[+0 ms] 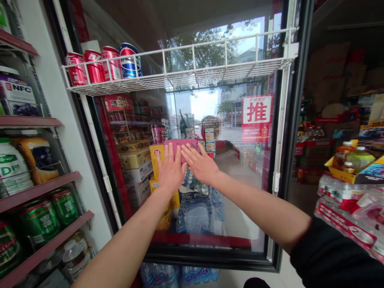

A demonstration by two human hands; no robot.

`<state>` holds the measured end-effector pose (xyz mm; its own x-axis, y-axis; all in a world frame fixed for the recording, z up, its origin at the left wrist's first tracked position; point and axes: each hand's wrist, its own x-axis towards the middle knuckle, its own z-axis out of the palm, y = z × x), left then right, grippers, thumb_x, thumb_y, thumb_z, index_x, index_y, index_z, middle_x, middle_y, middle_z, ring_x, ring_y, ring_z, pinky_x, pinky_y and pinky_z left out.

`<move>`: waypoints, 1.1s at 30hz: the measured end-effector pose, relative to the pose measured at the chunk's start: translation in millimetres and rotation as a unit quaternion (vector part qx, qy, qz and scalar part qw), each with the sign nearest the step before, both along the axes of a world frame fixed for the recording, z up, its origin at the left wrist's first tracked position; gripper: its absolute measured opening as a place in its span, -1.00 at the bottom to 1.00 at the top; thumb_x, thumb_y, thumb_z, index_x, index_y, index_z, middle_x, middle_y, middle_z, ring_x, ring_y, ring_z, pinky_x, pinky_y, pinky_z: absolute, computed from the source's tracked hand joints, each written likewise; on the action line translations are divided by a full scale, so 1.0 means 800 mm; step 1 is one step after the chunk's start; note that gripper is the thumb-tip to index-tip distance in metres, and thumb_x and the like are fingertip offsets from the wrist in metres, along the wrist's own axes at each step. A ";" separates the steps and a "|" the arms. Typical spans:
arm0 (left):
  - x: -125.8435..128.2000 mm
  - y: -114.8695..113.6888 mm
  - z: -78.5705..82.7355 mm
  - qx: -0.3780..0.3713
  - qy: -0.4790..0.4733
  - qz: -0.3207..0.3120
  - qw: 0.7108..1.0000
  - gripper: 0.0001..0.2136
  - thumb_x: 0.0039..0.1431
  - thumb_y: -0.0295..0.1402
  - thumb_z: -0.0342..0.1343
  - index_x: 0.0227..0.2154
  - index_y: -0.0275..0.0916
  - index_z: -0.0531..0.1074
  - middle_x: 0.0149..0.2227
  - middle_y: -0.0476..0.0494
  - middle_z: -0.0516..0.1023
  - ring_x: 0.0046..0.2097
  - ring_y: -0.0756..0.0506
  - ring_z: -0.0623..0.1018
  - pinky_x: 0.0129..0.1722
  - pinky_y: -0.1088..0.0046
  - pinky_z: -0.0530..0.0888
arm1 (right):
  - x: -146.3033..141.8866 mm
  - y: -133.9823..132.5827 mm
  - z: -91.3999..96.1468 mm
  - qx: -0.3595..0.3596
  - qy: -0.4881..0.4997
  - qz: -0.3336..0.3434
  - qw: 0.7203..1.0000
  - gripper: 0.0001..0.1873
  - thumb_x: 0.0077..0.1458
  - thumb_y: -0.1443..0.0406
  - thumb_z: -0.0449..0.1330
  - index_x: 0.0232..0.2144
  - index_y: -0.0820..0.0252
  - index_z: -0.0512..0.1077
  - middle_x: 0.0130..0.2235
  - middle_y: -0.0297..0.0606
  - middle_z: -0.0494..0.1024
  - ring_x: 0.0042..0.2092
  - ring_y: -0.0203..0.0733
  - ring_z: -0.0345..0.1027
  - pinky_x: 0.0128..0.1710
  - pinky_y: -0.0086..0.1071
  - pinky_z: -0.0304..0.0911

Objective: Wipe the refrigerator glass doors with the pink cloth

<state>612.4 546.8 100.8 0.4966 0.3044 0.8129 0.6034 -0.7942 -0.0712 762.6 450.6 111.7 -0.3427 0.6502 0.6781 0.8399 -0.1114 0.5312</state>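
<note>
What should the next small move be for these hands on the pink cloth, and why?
Probably slide the pink cloth along the glass pane: the left hand and right hand lie flat and spread on it, seemingly pressing rather than gripping.

Red cans (pixel 88 68) and a blue can (pixel 131 61) are seen far left. A pink thing (pixel 181 149) is seen in the middle. A red sign (pixel 257 110), marked with white, is seen right. Green cans (pixel 40 222) are seen near left.
</note>
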 end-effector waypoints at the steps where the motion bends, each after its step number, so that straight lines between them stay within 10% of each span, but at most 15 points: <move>1: -0.010 0.011 -0.002 -0.004 -0.003 0.004 1.000 -0.29 0.49 -0.14 -0.07 0.57 -0.34 -0.02 0.62 -0.47 -0.21 0.64 -0.39 -0.12 0.54 -0.31 -0.16 | -0.011 0.014 0.000 -0.007 -0.003 -0.004 1.000 -0.20 0.40 0.27 0.09 0.56 0.44 0.00 0.62 0.04 -0.07 0.63 0.20 -0.22 0.61 0.32 -0.31; 11: -0.077 0.076 -0.017 -0.002 -0.010 0.040 0.999 -0.28 0.51 -0.06 -0.17 0.57 -0.37 -0.02 0.61 -0.51 -0.11 0.62 -0.45 -0.04 0.49 -0.43 -0.11 | -0.063 0.096 0.005 -0.032 -0.058 -0.015 0.998 -0.17 0.44 0.08 0.12 0.56 0.36 0.02 0.62 0.01 -0.07 0.62 0.12 -0.17 0.63 0.19 -0.31; 33: 0.083 -0.067 0.004 0.020 -0.011 -0.054 0.998 -0.27 0.49 -0.04 -0.04 0.58 -0.24 -0.02 0.63 -0.39 -0.22 0.64 -0.43 -0.15 0.51 -0.40 -0.20 | 0.101 -0.100 0.016 -0.002 -0.037 0.000 0.999 -0.14 0.47 0.05 0.07 0.58 0.36 -0.09 0.61 0.04 -0.01 0.62 0.16 -0.15 0.60 0.27 -0.26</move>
